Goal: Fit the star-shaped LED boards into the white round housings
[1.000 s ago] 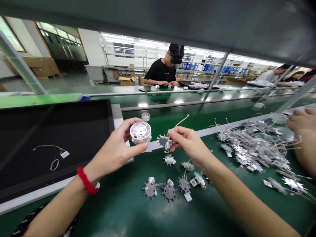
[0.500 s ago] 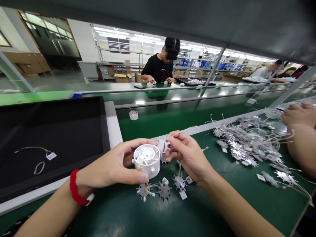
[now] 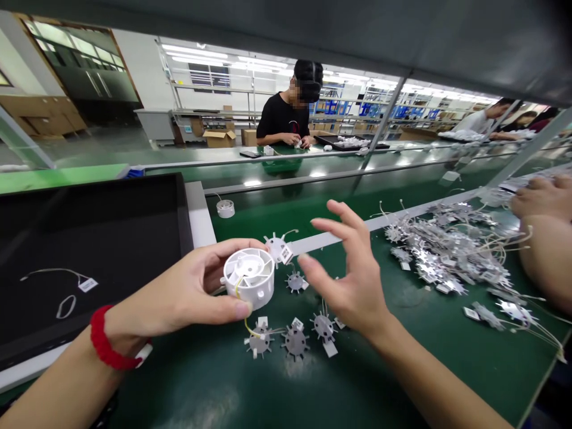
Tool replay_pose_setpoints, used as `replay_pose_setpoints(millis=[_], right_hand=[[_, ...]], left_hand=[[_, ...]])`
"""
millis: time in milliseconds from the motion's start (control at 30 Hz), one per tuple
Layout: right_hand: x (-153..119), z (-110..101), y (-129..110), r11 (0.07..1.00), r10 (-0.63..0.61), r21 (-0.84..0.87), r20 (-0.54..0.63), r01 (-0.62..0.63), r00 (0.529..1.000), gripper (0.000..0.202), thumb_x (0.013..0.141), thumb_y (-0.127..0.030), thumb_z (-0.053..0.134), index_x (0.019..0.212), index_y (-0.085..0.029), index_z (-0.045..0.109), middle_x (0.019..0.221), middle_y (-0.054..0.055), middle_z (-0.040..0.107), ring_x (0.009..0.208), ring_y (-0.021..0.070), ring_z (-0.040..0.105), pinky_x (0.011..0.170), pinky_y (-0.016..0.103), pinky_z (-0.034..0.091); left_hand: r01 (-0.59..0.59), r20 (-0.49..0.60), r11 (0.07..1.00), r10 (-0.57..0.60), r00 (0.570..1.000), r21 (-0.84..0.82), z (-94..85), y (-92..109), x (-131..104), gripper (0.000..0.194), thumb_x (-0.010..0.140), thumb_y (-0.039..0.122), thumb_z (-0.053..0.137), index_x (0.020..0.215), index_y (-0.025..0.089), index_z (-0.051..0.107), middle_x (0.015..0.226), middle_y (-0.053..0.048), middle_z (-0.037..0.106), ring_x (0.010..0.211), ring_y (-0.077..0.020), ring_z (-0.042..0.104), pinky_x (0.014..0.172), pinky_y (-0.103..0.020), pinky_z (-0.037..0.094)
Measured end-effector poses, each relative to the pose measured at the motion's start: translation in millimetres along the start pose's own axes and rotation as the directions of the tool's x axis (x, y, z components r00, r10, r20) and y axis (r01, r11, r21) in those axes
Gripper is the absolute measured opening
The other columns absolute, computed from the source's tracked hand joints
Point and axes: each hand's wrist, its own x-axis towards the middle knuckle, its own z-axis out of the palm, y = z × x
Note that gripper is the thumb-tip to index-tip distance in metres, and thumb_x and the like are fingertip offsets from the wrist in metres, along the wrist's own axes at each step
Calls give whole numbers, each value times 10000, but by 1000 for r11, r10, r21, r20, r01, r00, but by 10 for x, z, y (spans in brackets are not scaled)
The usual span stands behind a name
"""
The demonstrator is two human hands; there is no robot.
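Note:
My left hand (image 3: pixel 192 286) grips a white round fan housing (image 3: pixel 249 283), thumb in front and fingers behind; a yellow wire hangs from it. By the left fingertips, at the housing's far right side, is a silver star-shaped plate (image 3: pixel 276 245) with a white label and a thin lead. Whether those fingers hold the plate too, I cannot tell. To the right, my right hand (image 3: pixel 346 274) is open, fingers spread and holding nothing. Below the hands lie several more star-shaped plates (image 3: pixel 295 342) with labels and leads on the green bench.
A black tray (image 3: pixel 147 238) at left contains a labelled wire and a loop. A heap of star-shaped plates (image 3: pixel 447 250) lies at right, near another person's arm (image 3: pixel 545 250). Another white housing (image 3: pixel 225 208) stands farther back. Opposite, a person (image 3: pixel 286 116) handles small parts.
My right hand has let go of the star-shaped plate and spread its fingers. The plate stays by the left fingertips. The housing now appears slightly farther left.

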Motion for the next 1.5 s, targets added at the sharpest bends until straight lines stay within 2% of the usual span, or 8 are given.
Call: replay_pose_setpoints(millis=[67, 133, 433, 667, 967, 1167, 1333, 1500], right_hand=[[-44, 19, -32, 967, -230, -99, 65, 236, 971, 299, 970, -331, 757, 1255, -289, 674, 1492, 133, 630, 1503, 394, 523, 1217, 605, 456], [-62, 38, -51, 940, -316, -104, 97, 326, 944, 236, 996, -312, 751, 1215, -268, 675, 1422, 144, 675, 1443, 371, 585, 1185, 559, 494], [-13, 31, -55, 967, -251, -26, 87, 254, 964, 72, 1038, -273, 711, 1102, -240, 700, 1208, 117, 792, 1206, 291, 739, 1044, 480, 587], [-4, 37, -19, 970, -242, 21, 49, 241, 969, 151, 994, -304, 799, 936, -260, 667, 1045, 73, 818, 1019, 263, 794, 890, 430, 631], [28, -19, 22, 951, -196, 282, 243, 124, 950, 122, 1049, -312, 704, 1146, -252, 747, 1198, 85, 843, 1139, 255, 803, 988, 416, 644], [43, -34, 38, 958, -126, 285, 287, 41, 950, 176, 1028, -316, 741, 1194, -259, 729, 1167, 60, 839, 1075, 231, 797, 945, 374, 632], [55, -30, 31, 904, 18, 388, 378, -177, 926, 324, 969, -400, 811, 1251, -267, 724, 1183, 67, 807, 1058, 235, 764, 941, 378, 623], [104, -54, -4, 806, 191, 413, 496, -424, 847, 396, 856, -468, 892, 1139, -256, 713, 906, 13, 705, 834, 195, 671, 777, 337, 556]], left_hand=[[-27, 53, 999, 25, 998, 37, -34, -22, 27, 578, 773, 314, 948, 1304, 287, 719, 1249, -37, 793, 1138, -259, 761, 989, -309, 619], [-50, 98, 995, 41, 994, 90, -55, -32, 48, 565, 804, 297, 933, 1324, 302, 710, 1254, -20, 788, 1135, -233, 756, 987, -279, 614], [-80, 132, 968, 50, 990, 238, 35, 44, 7, 560, 870, 294, 864, 1398, 321, 681, 1219, 1, 755, 1080, -211, 728, 905, -249, 617], [-93, 112, 955, 63, 992, 280, 74, 37, -1, 564, 877, 322, 847, 1410, 295, 664, 1219, -29, 753, 1010, -220, 723, 822, -261, 615], [-142, 115, 956, 115, 987, 256, 77, 38, 5, 567, 866, 295, 859, 1400, 290, 670, 1197, -9, 768, 1045, -212, 739, 913, -253, 620], [-96, 110, 964, 71, 991, 250, 105, 83, -25, 575, 858, 292, 858, 1401, 319, 673, 1161, 26, 779, 1020, -182, 733, 895, -212, 591], [-135, 172, 945, 86, 981, 299, 100, 110, -18, 599, 819, 257, 884, 1383, 334, 696, 1156, 18, 780, 998, -203, 740, 934, -257, 610], [-193, 189, 920, 134, 973, 342, 89, 85, -15, 579, 849, 258, 877, 1386, 365, 688, 1177, 30, 769, 999, -186, 738, 938, -235, 601]])
